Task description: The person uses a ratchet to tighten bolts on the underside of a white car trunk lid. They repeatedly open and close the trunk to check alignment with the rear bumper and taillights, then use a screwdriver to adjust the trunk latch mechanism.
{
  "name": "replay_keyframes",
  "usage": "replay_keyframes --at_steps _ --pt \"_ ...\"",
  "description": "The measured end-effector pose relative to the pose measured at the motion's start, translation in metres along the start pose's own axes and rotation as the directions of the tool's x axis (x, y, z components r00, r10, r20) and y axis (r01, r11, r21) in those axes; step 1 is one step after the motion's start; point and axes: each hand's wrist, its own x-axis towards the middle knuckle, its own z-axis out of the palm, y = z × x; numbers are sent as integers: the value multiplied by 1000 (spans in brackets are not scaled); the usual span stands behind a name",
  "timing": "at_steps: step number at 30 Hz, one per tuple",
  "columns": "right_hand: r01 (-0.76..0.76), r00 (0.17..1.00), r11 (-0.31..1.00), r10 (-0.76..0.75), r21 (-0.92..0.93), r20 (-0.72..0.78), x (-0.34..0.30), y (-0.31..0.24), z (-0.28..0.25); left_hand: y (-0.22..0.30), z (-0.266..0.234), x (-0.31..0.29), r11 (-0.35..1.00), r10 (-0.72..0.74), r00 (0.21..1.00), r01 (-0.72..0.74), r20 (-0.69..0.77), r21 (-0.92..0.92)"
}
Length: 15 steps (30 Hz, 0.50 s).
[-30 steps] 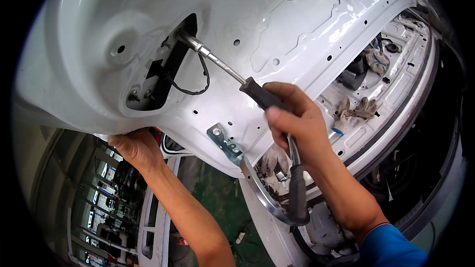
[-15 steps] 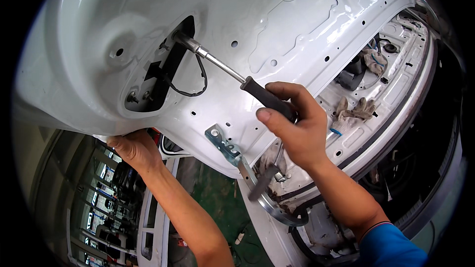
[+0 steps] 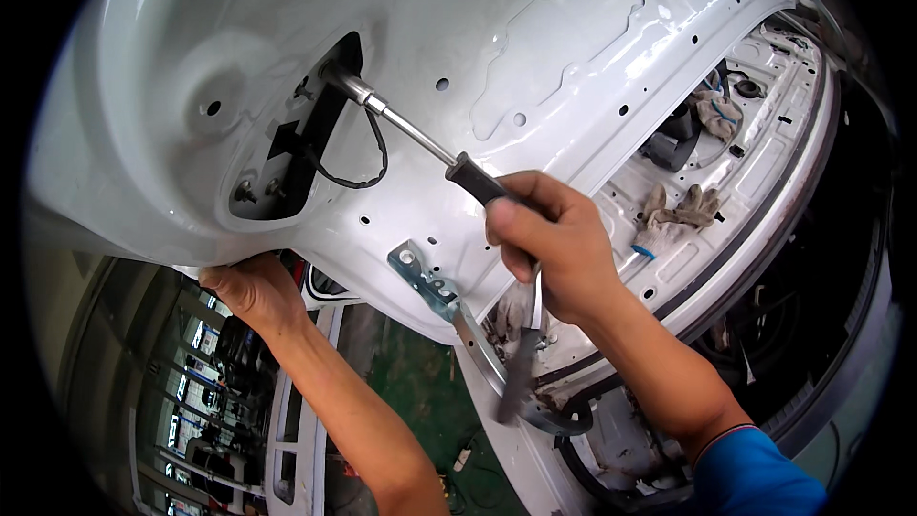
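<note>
Right hand (image 3: pixel 559 241) reclosed, one driver (image 3: pixel 413 135), three studs (image 3: pixel 245 192)

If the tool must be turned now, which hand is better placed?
Probably the right hand: it grips the tool by its handle. The left hand is at the edge of the panel, away from the tool.

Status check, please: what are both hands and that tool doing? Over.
Right hand closed round wrench. Left hand at white panel's lower edge, partly hidden. Wrench's far end at dark opening; black cable loops nearby, contact unclear.
</note>
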Motion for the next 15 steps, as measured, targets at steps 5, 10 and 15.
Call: replay_keyframes --at_steps 5,10,15 --pt "-126 992 985 122 121 44 4 -12 -10 -2 2 4 1000 7 1000 -7 -8 21" --pt "-98 995 984 101 -150 11 -33 -35 -71 -9 5 8 1000 22 999 -21 -50 21" --pt "-307 904 822 409 -480 123 -145 -72 -228 -13 -20 20 963 129 990 -140 62 229"
